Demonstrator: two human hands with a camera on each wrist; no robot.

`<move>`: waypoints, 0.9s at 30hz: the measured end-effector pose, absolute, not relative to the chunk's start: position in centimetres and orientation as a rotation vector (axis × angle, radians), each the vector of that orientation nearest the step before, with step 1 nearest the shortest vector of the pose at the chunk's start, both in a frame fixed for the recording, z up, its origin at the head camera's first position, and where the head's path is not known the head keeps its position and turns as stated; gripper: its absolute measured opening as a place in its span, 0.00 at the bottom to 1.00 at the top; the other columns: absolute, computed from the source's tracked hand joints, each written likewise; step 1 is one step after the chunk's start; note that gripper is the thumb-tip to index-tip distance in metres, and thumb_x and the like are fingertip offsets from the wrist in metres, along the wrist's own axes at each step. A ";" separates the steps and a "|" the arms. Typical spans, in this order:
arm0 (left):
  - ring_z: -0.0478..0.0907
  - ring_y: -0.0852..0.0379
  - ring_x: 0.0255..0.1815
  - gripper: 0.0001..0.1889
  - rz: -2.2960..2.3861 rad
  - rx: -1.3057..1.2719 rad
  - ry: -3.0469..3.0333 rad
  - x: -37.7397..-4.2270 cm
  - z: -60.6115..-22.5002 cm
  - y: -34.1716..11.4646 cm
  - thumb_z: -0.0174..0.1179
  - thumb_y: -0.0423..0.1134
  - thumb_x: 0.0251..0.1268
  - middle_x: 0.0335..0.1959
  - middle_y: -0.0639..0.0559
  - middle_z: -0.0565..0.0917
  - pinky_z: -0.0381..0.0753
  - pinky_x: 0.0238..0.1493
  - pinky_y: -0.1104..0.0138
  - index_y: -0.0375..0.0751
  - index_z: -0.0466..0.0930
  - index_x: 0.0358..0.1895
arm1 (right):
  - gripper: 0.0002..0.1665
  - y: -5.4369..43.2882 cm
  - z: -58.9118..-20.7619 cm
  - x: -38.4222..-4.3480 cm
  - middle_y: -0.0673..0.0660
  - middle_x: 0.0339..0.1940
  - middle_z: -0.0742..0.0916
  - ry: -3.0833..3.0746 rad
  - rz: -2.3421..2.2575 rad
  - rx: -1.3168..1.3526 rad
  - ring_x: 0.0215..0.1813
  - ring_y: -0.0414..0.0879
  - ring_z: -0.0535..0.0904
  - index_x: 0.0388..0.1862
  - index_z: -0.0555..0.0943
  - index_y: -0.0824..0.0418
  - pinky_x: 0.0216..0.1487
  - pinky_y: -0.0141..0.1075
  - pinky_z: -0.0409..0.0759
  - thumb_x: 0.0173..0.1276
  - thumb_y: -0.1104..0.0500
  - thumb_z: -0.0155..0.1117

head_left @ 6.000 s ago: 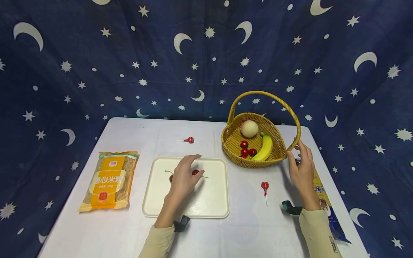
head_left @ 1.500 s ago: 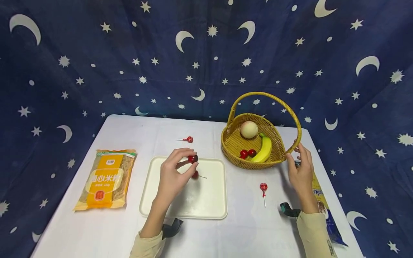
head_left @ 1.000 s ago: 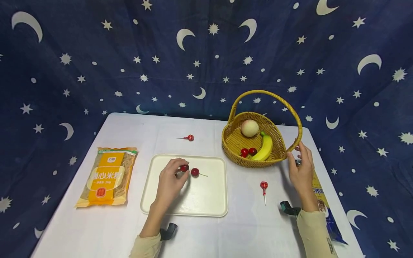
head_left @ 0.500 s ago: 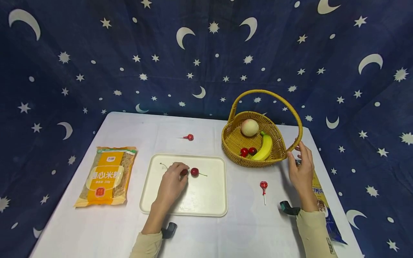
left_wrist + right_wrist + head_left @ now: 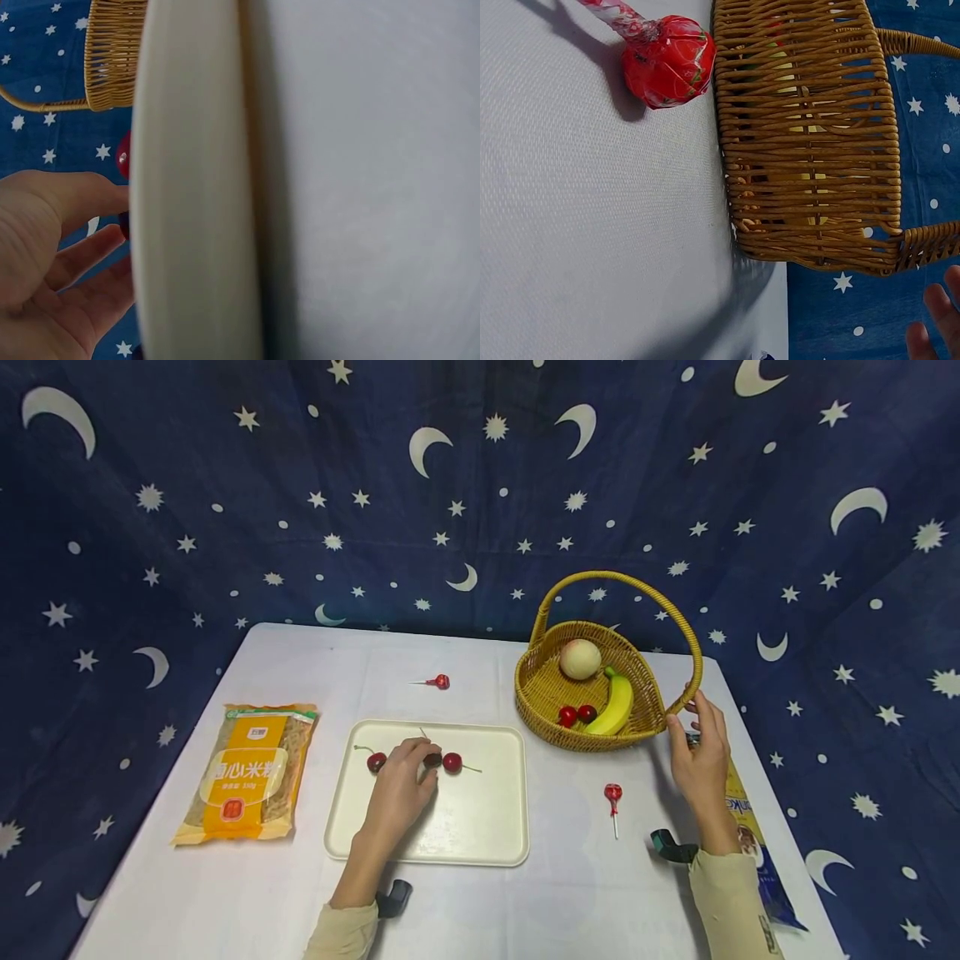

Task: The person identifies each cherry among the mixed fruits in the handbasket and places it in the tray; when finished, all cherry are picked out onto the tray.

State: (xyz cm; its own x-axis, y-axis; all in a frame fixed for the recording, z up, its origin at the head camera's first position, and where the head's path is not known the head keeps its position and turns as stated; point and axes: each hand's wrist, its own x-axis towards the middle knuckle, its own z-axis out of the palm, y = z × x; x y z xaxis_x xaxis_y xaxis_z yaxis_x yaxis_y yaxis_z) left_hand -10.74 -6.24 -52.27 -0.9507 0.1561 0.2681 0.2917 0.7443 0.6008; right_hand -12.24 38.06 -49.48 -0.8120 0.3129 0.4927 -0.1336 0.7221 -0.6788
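Note:
My left hand (image 5: 401,789) is over the cream tray (image 5: 480,827), its thumb and fingers pinching a dark red cherry (image 5: 432,761) at the tray's surface. One stemmed cherry (image 5: 377,762) lies just left of the fingers and another cherry (image 5: 452,762) just right. In the left wrist view the tray's edge (image 5: 191,187) hides most of the held cherry. My right hand (image 5: 701,760) holds the wicker basket (image 5: 540,718) where its handle meets the right side. Inside the basket are a peach (image 5: 580,659), a banana (image 5: 617,703) and a few cherries (image 5: 587,713).
A wrapped lollipop (image 5: 613,793) lies between tray and basket, and another lollipop (image 5: 441,682) behind the tray. At the left is a bag of rice noodles (image 5: 247,777). A blue and yellow packet (image 5: 765,860) lies partly under the right forearm.
My left hand has carried a cherry from the basket side and lowered it into the tray between the two other cherries. My right hand has stayed at the basket's handle.

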 end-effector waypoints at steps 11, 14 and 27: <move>0.85 0.40 0.61 0.19 -1.019 -0.383 -2.656 -10.9 -51.0 -6.3 0.75 0.27 0.59 0.61 0.41 0.86 0.89 0.59 0.52 0.40 0.88 0.54 | 0.35 38.0 -49.5 -12.1 0.69 0.71 0.78 -2.329 0.978 -0.143 0.71 0.62 0.76 0.83 0.69 0.51 0.65 0.20 0.67 0.80 0.63 0.63; 0.85 0.42 0.60 0.18 -1.039 -0.387 -2.635 -11.2 -50.6 -6.1 0.73 0.26 0.60 0.60 0.43 0.86 0.89 0.56 0.53 0.40 0.88 0.54 | 0.36 38.0 -49.5 -12.1 0.68 0.71 0.78 -2.332 0.976 -0.149 0.71 0.62 0.76 0.83 0.69 0.50 0.65 0.17 0.65 0.80 0.63 0.63; 0.84 0.42 0.65 0.18 -1.110 -0.500 -2.597 -13.2 -48.9 -3.4 0.71 0.27 0.64 0.61 0.44 0.86 0.87 0.63 0.52 0.42 0.87 0.56 | 0.36 38.1 -49.6 -12.2 0.69 0.71 0.79 -2.316 0.984 -0.125 0.71 0.64 0.76 0.83 0.69 0.52 0.65 0.17 0.65 0.79 0.63 0.64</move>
